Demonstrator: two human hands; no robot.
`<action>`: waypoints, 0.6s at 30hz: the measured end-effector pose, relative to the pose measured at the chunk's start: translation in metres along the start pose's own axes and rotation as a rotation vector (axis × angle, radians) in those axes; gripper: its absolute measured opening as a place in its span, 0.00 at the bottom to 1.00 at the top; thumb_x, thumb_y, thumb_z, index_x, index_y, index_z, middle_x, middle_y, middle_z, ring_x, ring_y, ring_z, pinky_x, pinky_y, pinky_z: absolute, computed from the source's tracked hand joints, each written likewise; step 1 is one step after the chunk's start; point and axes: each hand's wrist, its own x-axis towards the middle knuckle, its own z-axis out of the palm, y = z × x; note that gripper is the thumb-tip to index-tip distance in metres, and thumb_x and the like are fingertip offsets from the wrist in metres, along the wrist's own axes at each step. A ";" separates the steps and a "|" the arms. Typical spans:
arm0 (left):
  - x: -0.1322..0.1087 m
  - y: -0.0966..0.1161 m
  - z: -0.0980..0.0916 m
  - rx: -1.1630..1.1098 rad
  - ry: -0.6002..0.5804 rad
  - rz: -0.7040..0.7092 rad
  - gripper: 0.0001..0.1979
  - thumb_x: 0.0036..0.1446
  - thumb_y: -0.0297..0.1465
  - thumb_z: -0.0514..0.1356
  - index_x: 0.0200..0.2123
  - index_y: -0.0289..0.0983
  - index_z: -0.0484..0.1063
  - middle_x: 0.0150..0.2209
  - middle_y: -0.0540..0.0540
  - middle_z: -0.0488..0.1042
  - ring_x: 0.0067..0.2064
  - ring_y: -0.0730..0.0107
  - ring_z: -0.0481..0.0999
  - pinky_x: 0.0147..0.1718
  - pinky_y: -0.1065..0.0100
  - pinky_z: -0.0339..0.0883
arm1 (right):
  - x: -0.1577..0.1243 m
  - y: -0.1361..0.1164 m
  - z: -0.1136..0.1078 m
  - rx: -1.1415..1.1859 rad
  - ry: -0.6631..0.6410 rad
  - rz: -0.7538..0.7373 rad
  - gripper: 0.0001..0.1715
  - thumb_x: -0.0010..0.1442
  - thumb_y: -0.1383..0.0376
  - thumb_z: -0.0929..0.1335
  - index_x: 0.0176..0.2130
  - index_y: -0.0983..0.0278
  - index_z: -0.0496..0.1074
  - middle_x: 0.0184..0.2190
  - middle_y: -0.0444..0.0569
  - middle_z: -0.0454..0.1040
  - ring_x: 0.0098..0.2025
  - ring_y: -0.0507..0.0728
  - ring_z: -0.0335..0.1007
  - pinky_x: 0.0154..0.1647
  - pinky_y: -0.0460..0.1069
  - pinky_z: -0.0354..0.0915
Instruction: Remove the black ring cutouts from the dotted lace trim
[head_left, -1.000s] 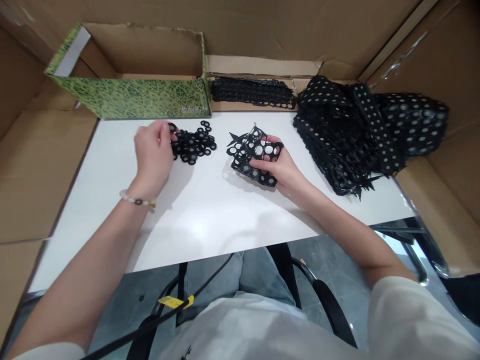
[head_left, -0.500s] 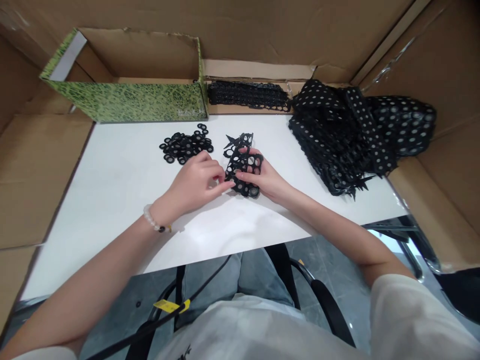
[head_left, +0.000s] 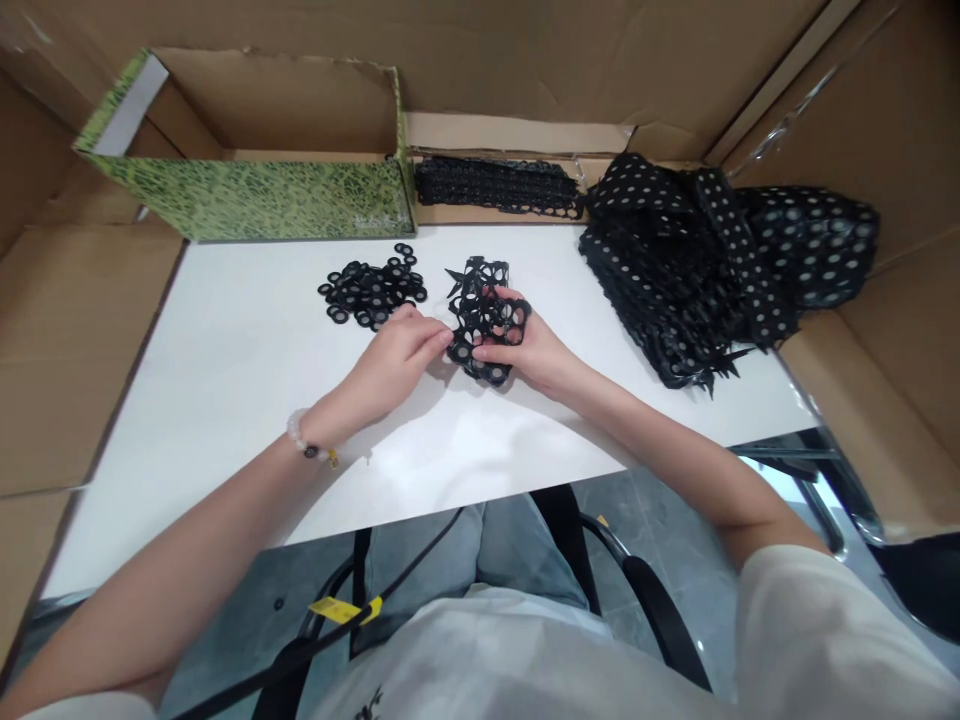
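The right hand (head_left: 529,350) grasps a black lace piece (head_left: 480,320) on the desk (head_left: 210,400), steadying it, while the left hand (head_left: 397,360) meets its edge, grip unclear.

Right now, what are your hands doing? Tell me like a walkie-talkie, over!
Right hand holding black punched strip. Left hand at its edge. Loose black rings to the left, apart. Nothing in the way.

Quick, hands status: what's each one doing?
Left hand: fingertips at the black perforated strip, can't tell if gripping.
Right hand: closed, holding the strip.
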 end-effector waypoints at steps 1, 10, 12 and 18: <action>0.002 -0.004 -0.003 -0.027 0.043 -0.051 0.21 0.70 0.42 0.51 0.25 0.41 0.66 0.27 0.44 0.73 0.40 0.55 0.71 0.42 0.55 0.66 | 0.000 -0.002 -0.002 -0.007 0.008 -0.014 0.56 0.38 0.59 0.84 0.60 0.52 0.59 0.47 0.46 0.77 0.49 0.62 0.79 0.63 0.65 0.73; -0.002 0.000 -0.012 0.287 0.351 -0.048 0.16 0.71 0.34 0.49 0.30 0.41 0.67 0.32 0.42 0.77 0.41 0.55 0.70 0.47 0.52 0.66 | 0.002 0.001 -0.003 0.011 0.033 -0.017 0.55 0.39 0.60 0.82 0.59 0.52 0.56 0.48 0.46 0.76 0.51 0.62 0.78 0.63 0.64 0.72; -0.006 0.008 0.001 0.307 0.168 0.064 0.16 0.70 0.34 0.49 0.30 0.41 0.69 0.32 0.41 0.77 0.41 0.53 0.70 0.45 0.52 0.67 | 0.000 0.005 0.003 0.029 0.009 -0.020 0.55 0.39 0.60 0.82 0.59 0.52 0.56 0.49 0.46 0.75 0.51 0.61 0.78 0.64 0.64 0.71; -0.006 0.007 0.014 0.151 -0.082 0.102 0.17 0.70 0.43 0.52 0.34 0.40 0.70 0.33 0.42 0.75 0.41 0.53 0.72 0.40 0.57 0.67 | -0.004 0.007 0.008 0.014 -0.054 -0.049 0.55 0.41 0.55 0.83 0.61 0.50 0.58 0.48 0.46 0.74 0.51 0.63 0.78 0.64 0.64 0.73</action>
